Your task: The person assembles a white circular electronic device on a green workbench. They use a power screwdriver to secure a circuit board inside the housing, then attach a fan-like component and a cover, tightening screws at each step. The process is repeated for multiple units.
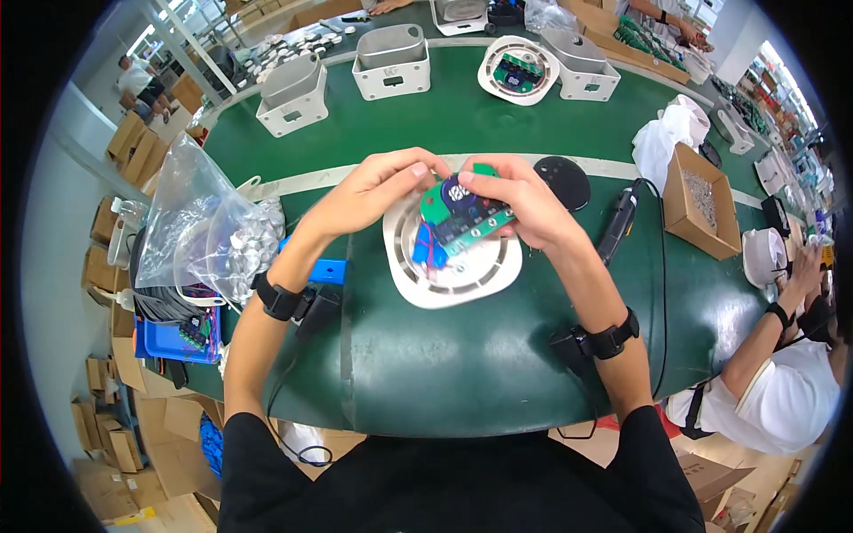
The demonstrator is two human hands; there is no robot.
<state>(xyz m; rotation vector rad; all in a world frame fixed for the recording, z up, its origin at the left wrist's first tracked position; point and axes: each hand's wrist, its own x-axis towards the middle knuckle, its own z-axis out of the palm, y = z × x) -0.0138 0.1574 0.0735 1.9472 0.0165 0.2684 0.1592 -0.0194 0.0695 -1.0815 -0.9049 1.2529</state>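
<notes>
Clear plastic bag (pixel 178 213) with small pale pieces is set on the green counter (pixel 444 373) at nine o'clock from the white base (pixel 469 284), and a blue tray (pixel 163 339) at eight. At eleven, the left hand (pixel 371 191) is curled by the circuit board (pixel 462 216); whether anything is pinched cannot be told. Above the base, the board is held between thumb and fingers of the right hand (pixel 526 202). A black disc (pixel 565 185) is laid at two o'clock, a black corded tool (pixel 619 219) near three, then a cardboard box (pixel 693 229).
</notes>
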